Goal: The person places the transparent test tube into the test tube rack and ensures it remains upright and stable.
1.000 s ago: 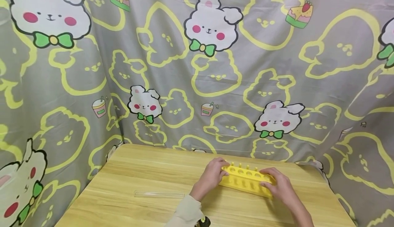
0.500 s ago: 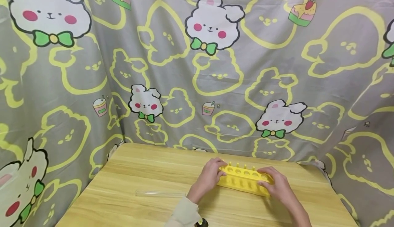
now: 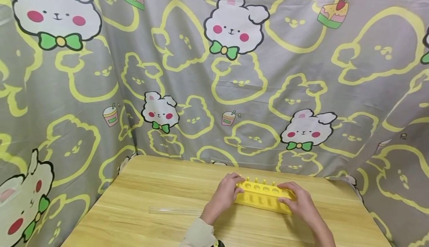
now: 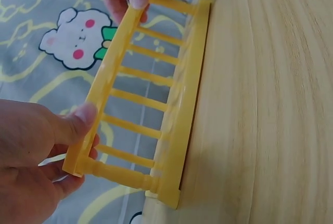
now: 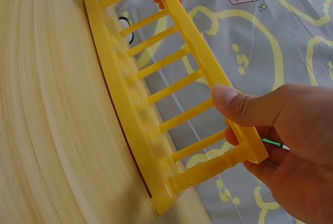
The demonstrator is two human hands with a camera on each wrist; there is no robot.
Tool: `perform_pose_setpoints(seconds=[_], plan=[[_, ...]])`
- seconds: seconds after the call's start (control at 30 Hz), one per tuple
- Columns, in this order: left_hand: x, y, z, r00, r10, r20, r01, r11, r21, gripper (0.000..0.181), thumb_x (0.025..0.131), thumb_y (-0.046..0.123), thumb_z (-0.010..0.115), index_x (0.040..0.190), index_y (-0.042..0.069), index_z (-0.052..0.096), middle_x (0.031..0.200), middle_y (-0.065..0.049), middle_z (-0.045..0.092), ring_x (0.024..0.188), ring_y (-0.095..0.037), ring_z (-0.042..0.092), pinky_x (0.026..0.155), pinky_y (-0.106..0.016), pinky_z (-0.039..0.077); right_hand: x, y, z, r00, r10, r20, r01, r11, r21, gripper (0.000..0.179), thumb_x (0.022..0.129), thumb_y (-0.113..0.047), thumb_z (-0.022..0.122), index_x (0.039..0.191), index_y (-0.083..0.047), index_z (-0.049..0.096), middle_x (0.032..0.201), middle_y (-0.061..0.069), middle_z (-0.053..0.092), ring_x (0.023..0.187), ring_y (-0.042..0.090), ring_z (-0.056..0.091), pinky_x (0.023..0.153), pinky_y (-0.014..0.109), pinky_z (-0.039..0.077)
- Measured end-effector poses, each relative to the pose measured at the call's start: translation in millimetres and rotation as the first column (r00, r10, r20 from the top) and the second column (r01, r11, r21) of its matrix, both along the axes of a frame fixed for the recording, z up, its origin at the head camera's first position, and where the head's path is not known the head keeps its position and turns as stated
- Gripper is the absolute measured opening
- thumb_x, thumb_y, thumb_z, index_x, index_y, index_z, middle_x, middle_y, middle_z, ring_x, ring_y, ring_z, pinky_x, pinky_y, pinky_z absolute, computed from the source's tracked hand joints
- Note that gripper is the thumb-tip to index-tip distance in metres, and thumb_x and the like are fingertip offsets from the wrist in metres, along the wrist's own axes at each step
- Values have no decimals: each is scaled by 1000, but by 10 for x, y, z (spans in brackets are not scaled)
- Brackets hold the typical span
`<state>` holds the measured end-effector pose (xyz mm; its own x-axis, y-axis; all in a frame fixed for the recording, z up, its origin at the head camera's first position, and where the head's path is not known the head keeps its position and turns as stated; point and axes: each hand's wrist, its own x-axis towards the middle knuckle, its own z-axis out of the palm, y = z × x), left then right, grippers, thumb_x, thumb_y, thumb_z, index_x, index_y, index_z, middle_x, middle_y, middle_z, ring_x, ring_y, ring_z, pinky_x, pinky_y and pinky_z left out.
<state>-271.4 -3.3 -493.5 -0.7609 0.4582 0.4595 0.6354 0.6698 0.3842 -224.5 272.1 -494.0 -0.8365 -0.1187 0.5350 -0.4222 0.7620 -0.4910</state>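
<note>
A yellow plastic test tube rack [image 3: 261,201] stands upright on the wooden table, a row of round holes in its top plate and short pegs along its back. At its left end, my left hand [image 3: 225,195] grips the top plate, the thumb on the near edge and fingers behind. My right hand [image 3: 301,201] holds the right end the same way. Both wrist views show the thumbs pressed on the upper bar [image 4: 107,81], and the rack's base [image 5: 120,96] lies close along the tabletop. No tubes sit in the rack.
To the left of the rack, a clear glass test tube [image 3: 174,211] lies on the wooden table [image 3: 134,191], its right end hidden by my left forearm. A grey curtain [image 3: 194,146] with cartoon rabbits hangs behind the table and along its sides.
Both hands have shifted the rack slightly to the left across the table, their grip unchanged. The head view has turned a little. The glass tube stays where it lay.
</note>
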Motion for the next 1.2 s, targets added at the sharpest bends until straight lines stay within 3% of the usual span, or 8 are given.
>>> perform_pose_setpoints(seconds=[0.27,0.5,0.73,1.07,1.2], plan=[[26,-42,-14,1000,-9,-17,9,1000,18,31,90,14,78,119,3,74,114,-6,69,104,-22,64,91,-28,56,-6,-16,-57,1000,7,-6,-8,1000,-12,42,71,-8,92,109,-10,76,107,0,73,103,33,69,89,54,56],[38,-90,-35,1000,3,0,-3,999,35,31,91,17,77,120,5,74,115,-4,68,106,-21,62,93,-29,55,-7,-64,-75,1000,7,-27,-7,1000,-28,43,69,-6,92,109,-12,76,107,-3,73,102,30,69,90,36,57],[27,-175,-52,1000,2,0,-2,999,52,33,91,19,76,120,5,73,115,-4,68,107,-21,63,92,-29,55,-31,-142,-65,1000,16,-20,-17,999,-42,43,70,-5,92,109,-10,76,108,-2,73,103,31,69,91,52,56],[17,-306,-74,1000,-18,-18,19,996,87,33,90,15,77,120,2,73,116,-7,68,107,-25,63,92,-35,56,-69,-251,-73,999,32,-5,-32,998,-63,43,70,-3,91,110,-9,75,109,-2,72,104,30,68,94,52,54],[0,-350,-76,1000,-18,6,17,995,95,34,90,14,77,121,2,73,119,-9,67,109,-26,63,92,-35,57,-85,-297,-75,999,35,0,-35,996,-77,44,70,-1,91,110,-8,75,109,0,72,105,31,68,94,55,54]])
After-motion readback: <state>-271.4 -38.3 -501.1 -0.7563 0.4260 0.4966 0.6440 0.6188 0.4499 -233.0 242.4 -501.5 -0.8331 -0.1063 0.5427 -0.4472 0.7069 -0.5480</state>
